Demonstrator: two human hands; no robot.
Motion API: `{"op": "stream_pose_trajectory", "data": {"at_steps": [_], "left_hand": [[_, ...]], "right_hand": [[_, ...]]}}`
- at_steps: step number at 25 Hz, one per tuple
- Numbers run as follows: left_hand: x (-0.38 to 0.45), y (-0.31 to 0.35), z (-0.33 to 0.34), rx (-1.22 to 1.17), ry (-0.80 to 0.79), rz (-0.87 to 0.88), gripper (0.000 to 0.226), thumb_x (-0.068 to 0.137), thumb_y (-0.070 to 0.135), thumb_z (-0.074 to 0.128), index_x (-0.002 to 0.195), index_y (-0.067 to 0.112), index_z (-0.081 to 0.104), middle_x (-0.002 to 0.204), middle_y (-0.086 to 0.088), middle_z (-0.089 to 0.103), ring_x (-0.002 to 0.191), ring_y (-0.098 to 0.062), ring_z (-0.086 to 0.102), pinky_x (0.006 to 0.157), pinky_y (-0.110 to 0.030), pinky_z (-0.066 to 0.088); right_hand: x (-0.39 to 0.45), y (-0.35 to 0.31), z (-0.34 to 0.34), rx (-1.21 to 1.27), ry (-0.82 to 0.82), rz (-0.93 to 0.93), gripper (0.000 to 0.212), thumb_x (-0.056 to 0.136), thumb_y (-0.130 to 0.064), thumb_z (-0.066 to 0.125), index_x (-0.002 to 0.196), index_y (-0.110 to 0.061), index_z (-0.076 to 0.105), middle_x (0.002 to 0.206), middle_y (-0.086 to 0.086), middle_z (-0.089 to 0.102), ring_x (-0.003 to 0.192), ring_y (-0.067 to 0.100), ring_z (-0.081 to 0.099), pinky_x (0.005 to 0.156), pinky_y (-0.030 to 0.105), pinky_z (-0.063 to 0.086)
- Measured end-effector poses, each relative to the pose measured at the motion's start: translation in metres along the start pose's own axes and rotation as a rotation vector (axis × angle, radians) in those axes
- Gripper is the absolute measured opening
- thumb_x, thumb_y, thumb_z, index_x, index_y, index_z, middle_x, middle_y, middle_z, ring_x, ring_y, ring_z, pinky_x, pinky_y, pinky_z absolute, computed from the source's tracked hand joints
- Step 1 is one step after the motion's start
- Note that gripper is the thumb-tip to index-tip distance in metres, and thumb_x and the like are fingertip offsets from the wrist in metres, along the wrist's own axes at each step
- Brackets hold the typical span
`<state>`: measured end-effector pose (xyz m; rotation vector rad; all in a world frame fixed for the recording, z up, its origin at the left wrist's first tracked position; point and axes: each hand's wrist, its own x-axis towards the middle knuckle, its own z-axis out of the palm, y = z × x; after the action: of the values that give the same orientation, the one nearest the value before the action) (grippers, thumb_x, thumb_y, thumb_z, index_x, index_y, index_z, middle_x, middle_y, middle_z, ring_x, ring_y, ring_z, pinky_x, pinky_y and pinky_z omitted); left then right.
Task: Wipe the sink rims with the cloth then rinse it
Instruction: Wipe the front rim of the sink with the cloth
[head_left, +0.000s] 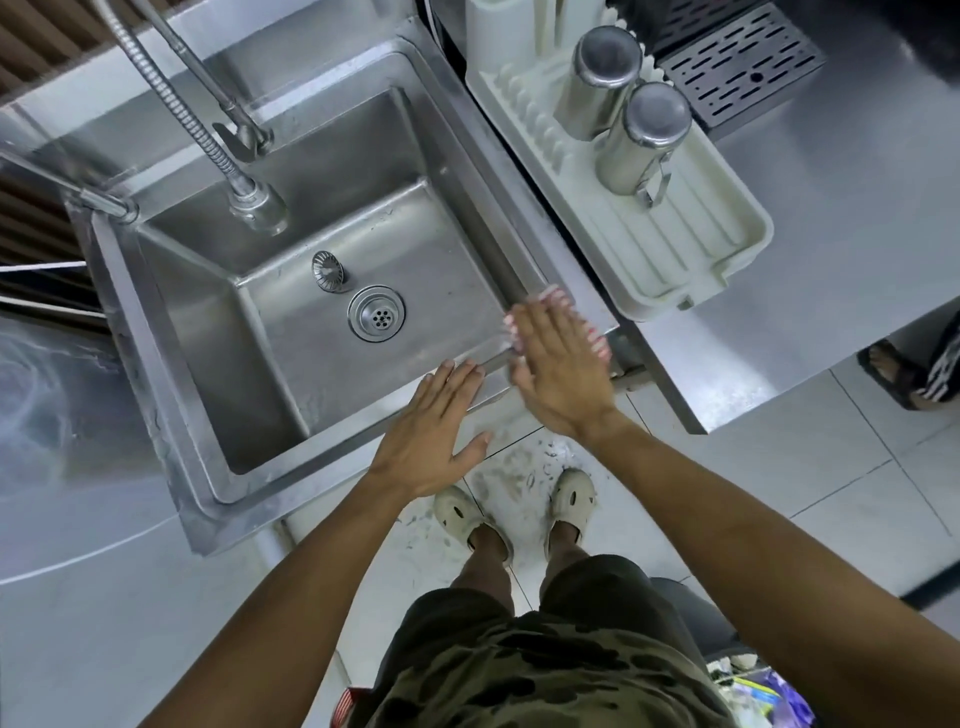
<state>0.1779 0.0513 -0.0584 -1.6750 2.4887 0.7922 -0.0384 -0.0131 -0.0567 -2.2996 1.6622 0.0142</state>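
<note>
Head view, looking straight down: my right hand (558, 364) lies flat and open on the pink-and-white striped cloth (550, 301), pressing it onto the near right corner of the square stainless-steel sink (332, 467). Only the cloth's edges peek out past my fingers, and it sits on the rim just beside the cream plastic drying rack (675, 249). That hand's grip is not closed on anything; the palm pins the cloth down. My left hand (434, 431) rests open and empty on the front rim, fingers spread, touching the metal just left of the right hand.

As I judge it, the wiping is under way and I am at the right-hand corner. I cannot tell from the steel which rims are already wiped; the left and back rims look dull and streaky, so they may be undone. The rinse is not yet done: no water runs from the coiled metal spray tap (258, 202), and the basin around the round drain (377, 313) looks mostly dry.
</note>
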Motion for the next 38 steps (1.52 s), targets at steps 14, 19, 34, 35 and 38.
{"op": "stream_pose_trajectory", "data": {"at_steps": [14,19,34,35,38], "left_hand": [[-0.019,-0.043,0.002,0.103,-0.025,0.039,0.08,0.105,0.054,0.031,0.164,0.016,-0.008,0.174,-0.002,-0.011,0.159,-0.017,-0.016,0.128,-0.033,-0.011],[-0.023,-0.044,0.004,0.112,-0.004,0.038,0.082,0.104,0.056,0.029,0.164,0.013,-0.008,0.172,-0.004,-0.015,0.159,-0.02,-0.017,0.129,-0.038,-0.008],[-0.032,-0.053,0.009,0.091,0.073,-0.064,0.092,0.098,0.052,0.04,0.164,0.006,-0.005,0.173,-0.013,-0.006,0.16,-0.027,-0.008,0.13,-0.04,-0.004],[-0.033,-0.055,0.009,0.098,0.073,-0.059,0.093,0.097,0.051,0.041,0.164,0.006,-0.005,0.173,-0.013,-0.006,0.16,-0.027,-0.008,0.13,-0.04,-0.004],[-0.033,-0.058,0.007,0.09,0.037,-0.037,0.095,0.095,0.045,0.048,0.164,0.008,-0.005,0.173,-0.011,-0.006,0.16,-0.026,-0.01,0.129,-0.038,-0.009]], "right_hand": [[-0.002,-0.004,0.001,0.006,-0.021,-0.19,0.057,0.11,-0.033,0.03,0.162,-0.012,0.026,0.169,0.01,0.022,0.158,0.027,0.014,0.128,0.032,-0.009],[0.004,-0.003,-0.004,0.074,0.06,0.186,0.061,0.11,-0.04,0.013,0.165,-0.013,0.013,0.172,0.008,0.004,0.16,0.025,-0.001,0.129,0.038,-0.006],[-0.014,-0.082,0.021,0.031,0.016,-0.113,0.055,0.11,-0.038,0.023,0.159,-0.018,0.037,0.168,0.006,0.03,0.157,0.03,0.021,0.128,0.047,0.015],[-0.01,-0.065,0.016,0.018,0.04,-0.149,0.054,0.109,-0.036,0.027,0.158,-0.017,0.039,0.166,0.008,0.033,0.155,0.032,0.024,0.127,0.048,0.017],[0.004,-0.013,0.001,0.007,0.119,0.09,0.056,0.109,-0.033,0.027,0.159,-0.012,0.034,0.167,0.014,0.03,0.156,0.036,0.021,0.127,0.053,0.017]]}}
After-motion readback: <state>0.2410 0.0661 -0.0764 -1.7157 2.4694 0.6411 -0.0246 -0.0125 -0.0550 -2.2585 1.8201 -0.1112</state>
